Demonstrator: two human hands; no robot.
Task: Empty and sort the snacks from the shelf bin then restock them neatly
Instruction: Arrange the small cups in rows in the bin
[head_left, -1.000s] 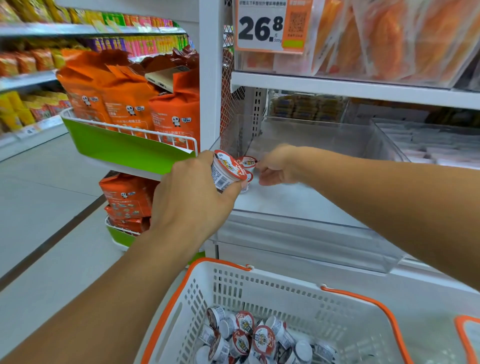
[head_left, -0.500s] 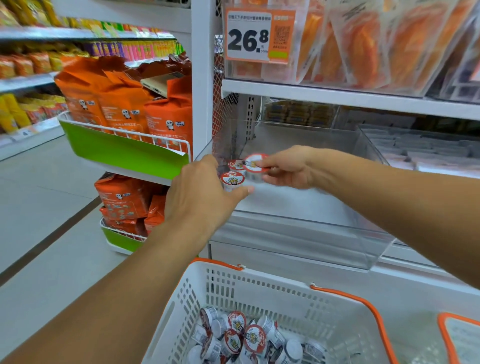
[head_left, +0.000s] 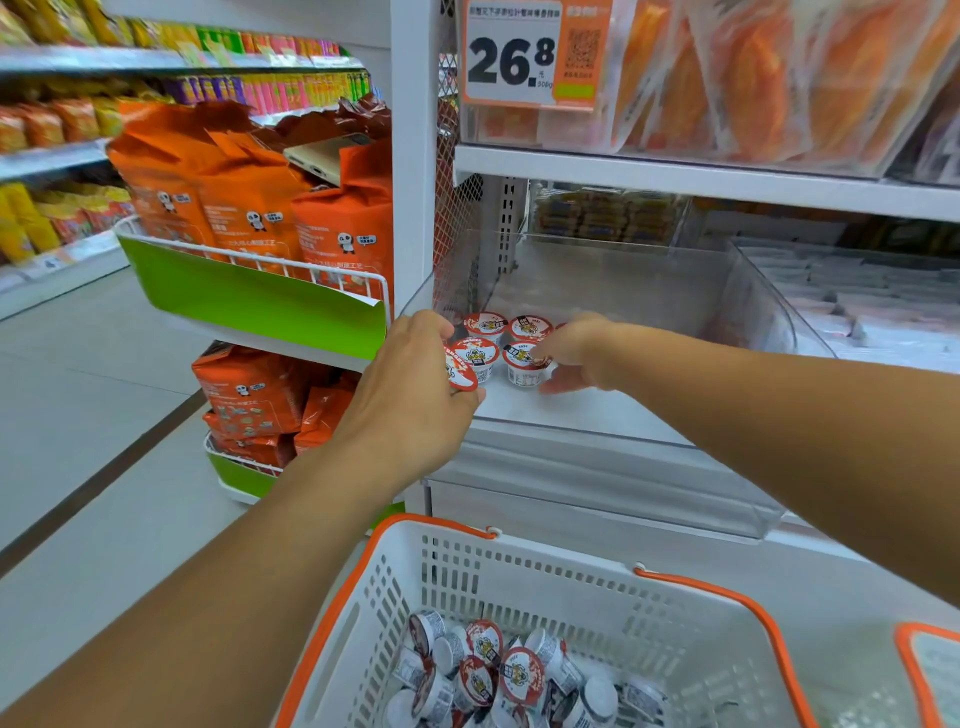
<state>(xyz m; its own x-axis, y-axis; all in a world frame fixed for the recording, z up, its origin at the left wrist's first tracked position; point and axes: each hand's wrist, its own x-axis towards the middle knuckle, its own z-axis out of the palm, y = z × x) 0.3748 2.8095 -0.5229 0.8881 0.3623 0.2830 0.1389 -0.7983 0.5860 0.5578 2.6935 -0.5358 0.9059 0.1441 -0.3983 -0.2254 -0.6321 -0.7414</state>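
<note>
1. Restock is barely started. A handful of the little snack cups stand upright in the front left corner of the clear shelf bin, and the rest sit in a jumble in the white basket below me.
2. My left hand has its fingers curled round one cup, tilted so the red foil lid faces sideways, right at the bin's edge.
3. My right hand rests on the front cup in the row, thumb on the lid and fingers down its side, nudging it straight.
4. These look light and fairly stiff, small plastic tubs with thin peel lids. I'd guess the foil dents or punctures easily, so I'd grab the wall, not the top.
5. The plastic looks slick and the bin floor smooth, so they'll probably slide or tip if bumped. Set each one flat, touching its neighbour.
</note>
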